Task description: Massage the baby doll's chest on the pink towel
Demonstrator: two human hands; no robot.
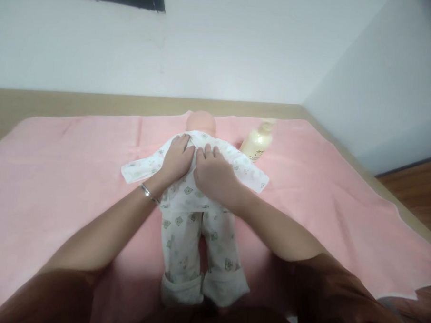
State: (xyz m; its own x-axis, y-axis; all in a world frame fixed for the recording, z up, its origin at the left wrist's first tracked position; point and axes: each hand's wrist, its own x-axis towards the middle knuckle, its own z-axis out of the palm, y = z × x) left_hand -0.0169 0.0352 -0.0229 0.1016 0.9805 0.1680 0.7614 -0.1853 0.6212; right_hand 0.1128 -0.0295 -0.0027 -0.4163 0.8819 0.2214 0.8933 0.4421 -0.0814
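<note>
A doll (pixel 202 121) lies at full length on a pink cloth, its smooth round head at the far end and no facial features showing. It wears a white printed top (pixel 188 191) with the sleeves spread out and matching trousers (pixel 182 226) with turned-up cuffs. My left hand (pixel 179 157) rests flat on the upper part of the top, left of the middle, fingers extended. Beside it, my right hand (pixel 215 173) lies on the top just right of the middle, its fingers stretched forward and slightly bent. Neither hand visibly grips the fabric.
A pale yellow bottle (pixel 257 143) with writing on it leans at the doll's right sleeve. Under everything spreads the pink cloth (pixel 75 174), wrinkled on the right. White walls (pixel 234 48) rise behind and to the right; wooden flooring (pixel 417 189) shows at the right edge.
</note>
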